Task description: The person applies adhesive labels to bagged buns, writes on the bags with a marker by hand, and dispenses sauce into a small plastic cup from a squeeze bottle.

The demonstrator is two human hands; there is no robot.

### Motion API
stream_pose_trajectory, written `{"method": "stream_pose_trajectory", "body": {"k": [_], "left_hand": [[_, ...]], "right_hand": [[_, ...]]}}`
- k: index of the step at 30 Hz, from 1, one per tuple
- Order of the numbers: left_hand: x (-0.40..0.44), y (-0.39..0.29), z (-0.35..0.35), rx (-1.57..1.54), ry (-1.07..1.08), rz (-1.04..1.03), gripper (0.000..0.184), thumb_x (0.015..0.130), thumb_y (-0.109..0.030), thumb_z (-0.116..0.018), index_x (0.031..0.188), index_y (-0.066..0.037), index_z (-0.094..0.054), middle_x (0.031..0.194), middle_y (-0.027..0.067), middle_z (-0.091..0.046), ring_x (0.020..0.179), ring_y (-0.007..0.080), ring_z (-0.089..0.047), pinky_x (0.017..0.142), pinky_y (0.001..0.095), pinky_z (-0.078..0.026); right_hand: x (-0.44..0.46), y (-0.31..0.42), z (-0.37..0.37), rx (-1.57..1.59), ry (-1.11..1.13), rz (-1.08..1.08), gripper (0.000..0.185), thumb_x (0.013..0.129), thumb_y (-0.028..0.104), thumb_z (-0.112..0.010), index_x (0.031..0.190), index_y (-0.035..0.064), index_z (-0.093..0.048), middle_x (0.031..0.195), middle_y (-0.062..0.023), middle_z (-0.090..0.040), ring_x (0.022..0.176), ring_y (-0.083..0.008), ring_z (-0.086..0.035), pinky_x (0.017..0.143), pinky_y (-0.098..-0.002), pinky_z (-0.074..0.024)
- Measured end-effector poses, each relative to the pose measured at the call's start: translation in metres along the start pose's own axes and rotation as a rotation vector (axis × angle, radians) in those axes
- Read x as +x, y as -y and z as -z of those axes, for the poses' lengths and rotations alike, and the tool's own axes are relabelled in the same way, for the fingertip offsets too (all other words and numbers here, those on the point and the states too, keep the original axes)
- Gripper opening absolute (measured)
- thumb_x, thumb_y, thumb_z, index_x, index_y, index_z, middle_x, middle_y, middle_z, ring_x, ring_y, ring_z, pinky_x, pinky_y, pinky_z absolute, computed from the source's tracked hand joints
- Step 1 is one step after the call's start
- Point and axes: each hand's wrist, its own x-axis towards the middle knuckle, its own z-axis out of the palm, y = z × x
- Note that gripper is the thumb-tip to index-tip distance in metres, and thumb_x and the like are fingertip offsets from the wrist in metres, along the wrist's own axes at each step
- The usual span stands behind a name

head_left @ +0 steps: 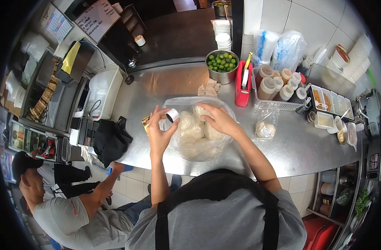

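Note:
My left hand (160, 129) pinches a small roll of white labels or tape (172, 115) with a dark core between thumb and fingers, raised over the left side of a large clear plastic bag (198, 154). Inside the bag lie several pale, rounded bundles in thin plastic (192, 130); what they contain I cannot make out. My right hand (219, 120) reaches over the bag's right side, fingers apart, its fingertips at the upper bundles. Whether it presses on them is unclear. A similar small clear bag with pale contents (265, 130) lies to the right on the steel counter (290, 143).
Behind the bag stand a steel pot of green limes (221, 66), a red tape dispenser (243, 85) and a basket of sauce bottles (277, 104). Topping trays (330, 100) are at right. A black cloth (112, 141) lies at left, near a co-worker (74, 212).

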Motion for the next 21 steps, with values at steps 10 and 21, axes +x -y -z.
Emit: {"method": "stream_pose_trajectory", "body": {"k": [10,21], "left_hand": [[0.0,-0.003,0.035,-0.697,-0.294,0.129,0.031,0.085,0.002,-0.06,0.115,0.004,-0.054,0.12,0.0192,-0.06,0.094,0.0129,-0.062,0.082,0.0253,-0.048],[-0.018,0.05,0.007,-0.562,0.015,0.346,0.029,0.082,-0.003,-0.067,0.11,0.002,-0.062,0.084,0.0014,-0.067,0.074,0.006,-0.059,0.073,0.0206,-0.044]], "right_hand": [[-0.032,0.032,0.025,0.269,-0.16,-0.12,0.025,0.089,0.006,-0.059,0.114,0.0011,-0.062,0.098,-0.012,-0.069,0.091,-0.0179,-0.067,0.078,-0.0296,-0.0516],[-0.055,0.025,0.032,0.265,-0.224,-0.178,0.022,0.088,0.008,-0.061,0.109,0.0019,-0.064,0.092,-0.0106,-0.069,0.084,-0.0168,-0.067,0.073,-0.028,-0.0514]]}}
